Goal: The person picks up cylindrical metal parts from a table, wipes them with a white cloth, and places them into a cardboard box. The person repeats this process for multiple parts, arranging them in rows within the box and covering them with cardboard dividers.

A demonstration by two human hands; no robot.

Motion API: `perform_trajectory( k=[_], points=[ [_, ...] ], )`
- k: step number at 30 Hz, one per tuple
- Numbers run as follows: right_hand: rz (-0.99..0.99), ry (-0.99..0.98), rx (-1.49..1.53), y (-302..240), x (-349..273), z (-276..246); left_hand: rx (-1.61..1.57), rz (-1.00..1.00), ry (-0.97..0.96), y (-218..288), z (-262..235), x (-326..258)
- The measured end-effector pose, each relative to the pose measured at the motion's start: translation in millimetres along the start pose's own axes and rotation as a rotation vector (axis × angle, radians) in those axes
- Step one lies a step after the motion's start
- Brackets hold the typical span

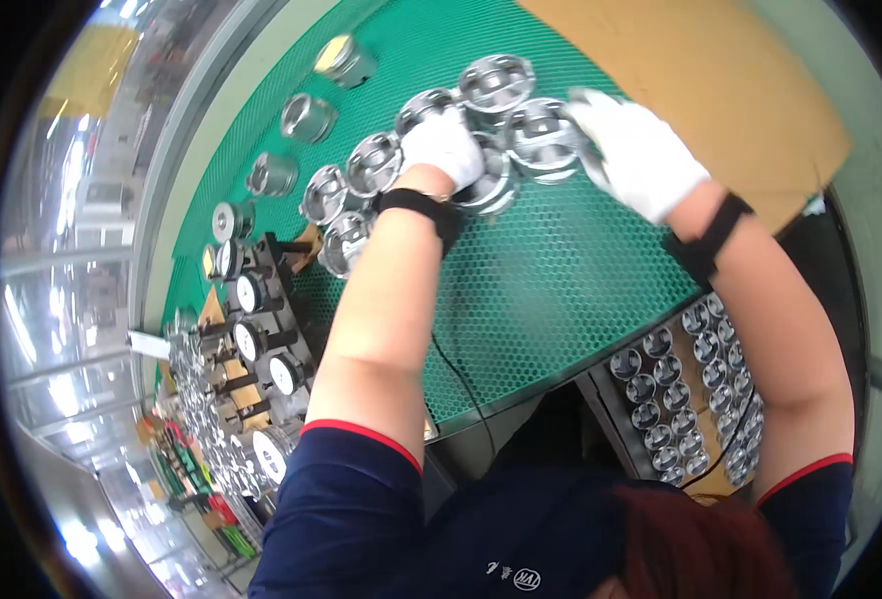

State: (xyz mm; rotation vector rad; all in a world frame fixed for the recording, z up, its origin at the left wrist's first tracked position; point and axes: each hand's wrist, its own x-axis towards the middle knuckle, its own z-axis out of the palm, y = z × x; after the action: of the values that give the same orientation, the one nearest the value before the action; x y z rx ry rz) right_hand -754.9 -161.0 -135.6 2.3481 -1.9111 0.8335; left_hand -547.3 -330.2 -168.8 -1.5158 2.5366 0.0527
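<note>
Several shiny metal pistons, open ends up, stand in a cluster on the green mesh mat (541, 290). My left hand (444, 150), in a white glove, lies over the middle of the cluster. Its fingers curl down onto a piston (426, 108), and their tips are partly hidden. At the cluster's right side my right hand (645, 160), also gloved in white and slightly blurred, has fingers and thumb around the rim of another piston (541, 138). A piston (496, 83) stands beyond the hands, and another (374, 165) sits left of my left hand.
Brown cardboard (720, 100) covers the mat's far right. Single pistons, such as one (308, 118), stand along the left edge. A fixture with white round dials (251, 293) is at the left. Below the bench edge, a tray (710, 399) holds rows of pistons. A black cable (466, 384) crosses the mat.
</note>
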Motion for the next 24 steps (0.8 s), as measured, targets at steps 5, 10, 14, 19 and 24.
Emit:
perform_trajectory(
  k=[5, 10, 14, 19, 24],
  points=[
    [0.134, -0.467, -0.054, 0.9, 96.9, 65.0, -0.061, 0.032, -0.041, 3.2, -15.1, -4.7],
    [0.289, -0.515, -0.024, 5.4, 101.9, 72.9, -0.065, 0.028, -0.074, 0.2, -17.8, -7.4],
    [0.243, -0.487, -0.002, 8.5, 65.6, 39.1, -0.071, 0.008, -0.082, 5.1, -22.3, -6.1],
    [0.229, -0.349, 0.056, -33.4, -29.9, -40.8, -0.014, -0.012, -0.066, 1.8, -14.1, -3.5],
    [0.362, -0.228, 0.008, -70.6, -206.8, -125.6, 0.11, 0.069, 0.084, 15.9, -12.9, -3.0]
  ],
)
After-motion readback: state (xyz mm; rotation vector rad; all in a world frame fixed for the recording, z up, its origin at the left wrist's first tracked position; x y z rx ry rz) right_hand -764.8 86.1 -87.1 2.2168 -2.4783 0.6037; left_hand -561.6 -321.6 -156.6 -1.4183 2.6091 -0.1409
